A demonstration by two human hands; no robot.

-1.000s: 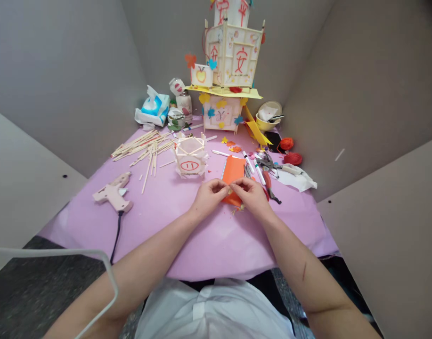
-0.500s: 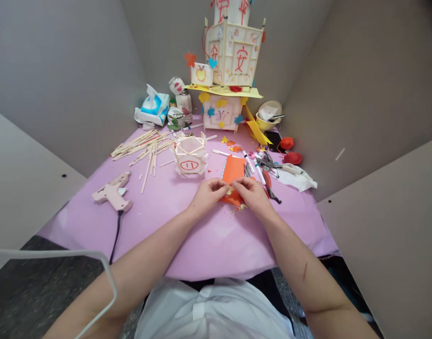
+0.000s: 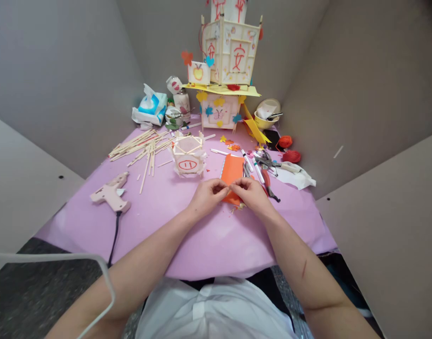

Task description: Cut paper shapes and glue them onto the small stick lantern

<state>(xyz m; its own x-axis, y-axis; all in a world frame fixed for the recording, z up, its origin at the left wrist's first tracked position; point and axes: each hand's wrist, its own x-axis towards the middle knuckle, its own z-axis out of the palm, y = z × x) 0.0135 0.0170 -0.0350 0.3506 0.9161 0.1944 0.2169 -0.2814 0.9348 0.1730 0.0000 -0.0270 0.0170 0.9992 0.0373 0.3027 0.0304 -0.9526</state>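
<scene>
My left hand [image 3: 209, 195] and my right hand [image 3: 250, 193] meet fingertip to fingertip over an orange sheet [image 3: 232, 169] on the table. Both are pinched closed, and whatever lies between the fingertips is too small to make out. Small pale scraps [image 3: 239, 207] lie by the sheet's near end. To the left of my hands stands a small stick-framed paper lantern [image 3: 188, 157] with a red oval mark on its front. Marker pens [image 3: 258, 170] and red-handled pliers [image 3: 268, 186] lie just right of the sheet.
A tall decorated lantern tower [image 3: 221, 110] stands at the back. Wooden sticks [image 3: 141, 145] and a glue gun [image 3: 111, 192] with a cable lie left. A tissue pack [image 3: 150, 110] is back left; a yellow bowl [image 3: 265, 121], red yarn [image 3: 291, 157] and scissors [image 3: 289, 167] are right.
The view has shifted slightly. My fingertips have drawn closer together, and the small yellowish piece that showed between them is now hidden.
</scene>
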